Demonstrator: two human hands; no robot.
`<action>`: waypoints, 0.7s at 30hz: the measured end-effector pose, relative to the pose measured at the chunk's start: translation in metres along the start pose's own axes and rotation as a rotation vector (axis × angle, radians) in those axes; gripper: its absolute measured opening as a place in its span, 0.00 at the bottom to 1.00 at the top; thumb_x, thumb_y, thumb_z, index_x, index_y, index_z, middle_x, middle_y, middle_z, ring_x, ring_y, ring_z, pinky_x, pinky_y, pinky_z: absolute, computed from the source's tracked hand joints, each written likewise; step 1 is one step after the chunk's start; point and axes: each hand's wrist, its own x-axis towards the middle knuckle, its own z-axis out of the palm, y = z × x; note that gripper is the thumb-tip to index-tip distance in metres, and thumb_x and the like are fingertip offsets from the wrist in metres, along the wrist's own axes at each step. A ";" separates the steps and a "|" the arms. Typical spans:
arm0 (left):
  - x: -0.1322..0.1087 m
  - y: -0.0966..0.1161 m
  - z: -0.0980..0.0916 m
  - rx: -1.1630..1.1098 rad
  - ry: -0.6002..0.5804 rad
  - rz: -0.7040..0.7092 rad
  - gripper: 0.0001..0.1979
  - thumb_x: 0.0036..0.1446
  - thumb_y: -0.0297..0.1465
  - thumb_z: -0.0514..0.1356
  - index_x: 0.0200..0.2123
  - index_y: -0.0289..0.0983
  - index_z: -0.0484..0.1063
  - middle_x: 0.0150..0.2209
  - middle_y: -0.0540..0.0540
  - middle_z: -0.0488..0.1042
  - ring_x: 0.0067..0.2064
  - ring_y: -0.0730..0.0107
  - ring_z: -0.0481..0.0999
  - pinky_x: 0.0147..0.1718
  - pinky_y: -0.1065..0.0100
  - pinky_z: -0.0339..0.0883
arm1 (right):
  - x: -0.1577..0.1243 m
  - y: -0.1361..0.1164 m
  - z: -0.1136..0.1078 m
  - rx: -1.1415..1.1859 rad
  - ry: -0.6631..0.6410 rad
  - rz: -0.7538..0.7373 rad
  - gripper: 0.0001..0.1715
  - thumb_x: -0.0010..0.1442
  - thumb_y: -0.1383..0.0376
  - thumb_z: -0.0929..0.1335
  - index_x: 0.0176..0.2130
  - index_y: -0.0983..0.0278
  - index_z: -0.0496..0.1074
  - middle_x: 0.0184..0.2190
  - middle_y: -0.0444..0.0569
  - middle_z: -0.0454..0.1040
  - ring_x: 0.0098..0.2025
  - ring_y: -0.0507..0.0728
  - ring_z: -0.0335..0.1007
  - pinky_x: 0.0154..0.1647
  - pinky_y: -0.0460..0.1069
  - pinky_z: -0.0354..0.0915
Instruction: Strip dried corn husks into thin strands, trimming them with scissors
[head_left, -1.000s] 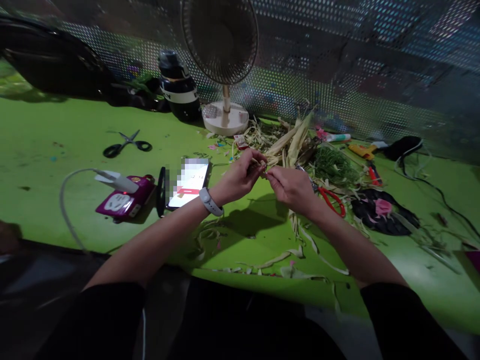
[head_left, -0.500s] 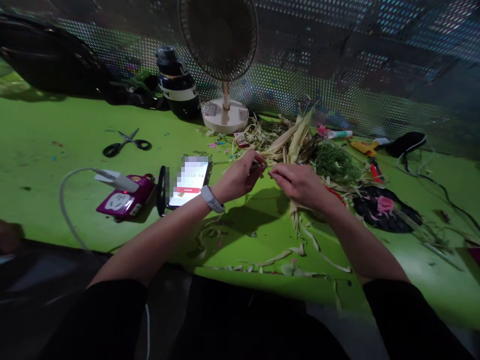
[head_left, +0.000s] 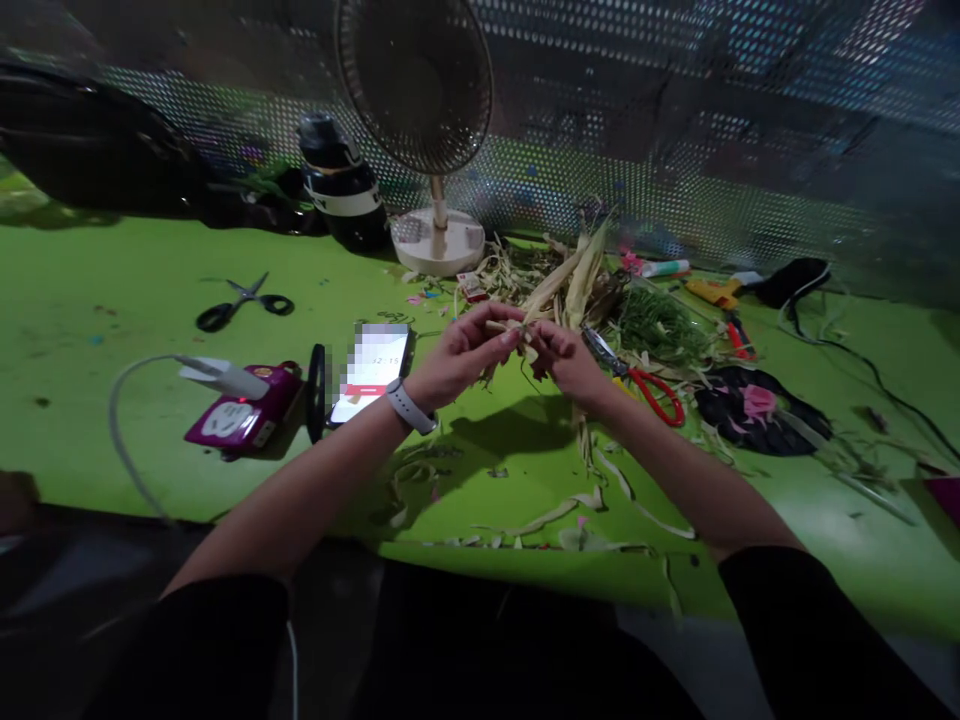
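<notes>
My left hand (head_left: 463, 356), with a grey band on its wrist, and my right hand (head_left: 564, 358) meet above the green table (head_left: 112, 310). Both pinch a thin pale strip of dried husk (head_left: 525, 338) between their fingertips, with a thin thread or wire hanging just below it. Right behind the hands lies a heap of dried corn husks (head_left: 566, 280) and a green bundle of fibres (head_left: 656, 322). Cut husk strips (head_left: 592, 485) lie on the table under my right forearm.
Red-handled scissors (head_left: 649, 382) lie right of my hands, black scissors (head_left: 244, 302) at far left. A lit phone (head_left: 371, 372) and a purple power strip (head_left: 236, 415) with a white plug sit left. A desk fan (head_left: 431, 140), dark bottle (head_left: 341, 185) and perforated screen stand behind.
My two hands have drawn closer together, and the right hand has turned so its fingertips now meet the left. The view has shifted slightly.
</notes>
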 end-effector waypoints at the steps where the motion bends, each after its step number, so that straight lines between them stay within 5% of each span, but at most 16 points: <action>1: 0.002 -0.002 -0.002 0.008 0.049 0.020 0.15 0.57 0.42 0.62 0.43 0.40 0.68 0.32 0.49 0.74 0.30 0.75 0.73 0.27 0.72 0.67 | 0.000 0.000 -0.002 -0.014 0.040 -0.020 0.25 0.55 0.43 0.68 0.31 0.61 0.63 0.21 0.39 0.62 0.22 0.48 0.58 0.22 0.45 0.61; 7: 0.009 -0.009 -0.006 -0.032 0.183 0.114 0.15 0.55 0.44 0.63 0.41 0.42 0.68 0.40 0.46 0.76 0.46 0.67 0.76 0.44 0.64 0.70 | -0.006 -0.015 -0.010 -0.291 0.379 -0.300 0.13 0.61 0.56 0.67 0.43 0.61 0.67 0.44 0.52 0.69 0.38 0.54 0.67 0.37 0.51 0.68; 13: 0.008 -0.013 -0.003 -0.087 0.198 0.056 0.14 0.55 0.42 0.64 0.40 0.42 0.69 0.41 0.47 0.76 0.45 0.68 0.75 0.46 0.63 0.69 | -0.011 -0.026 -0.001 -0.147 0.004 -0.117 0.09 0.60 0.65 0.63 0.42 0.62 0.67 0.35 0.47 0.71 0.30 0.52 0.67 0.29 0.49 0.66; 18: 0.008 -0.015 -0.002 -0.052 0.192 0.049 0.12 0.57 0.40 0.63 0.40 0.42 0.69 0.40 0.47 0.76 0.44 0.69 0.75 0.45 0.64 0.68 | -0.010 -0.032 -0.021 -0.357 0.392 -0.319 0.11 0.61 0.67 0.61 0.44 0.60 0.67 0.41 0.51 0.70 0.42 0.57 0.67 0.42 0.53 0.67; 21: 0.008 -0.016 -0.003 -0.039 0.193 0.071 0.12 0.57 0.41 0.63 0.40 0.41 0.69 0.42 0.46 0.76 0.45 0.68 0.75 0.46 0.63 0.68 | -0.010 -0.035 -0.028 -0.398 0.299 -0.296 0.08 0.59 0.66 0.64 0.40 0.61 0.69 0.39 0.50 0.70 0.41 0.57 0.67 0.43 0.55 0.65</action>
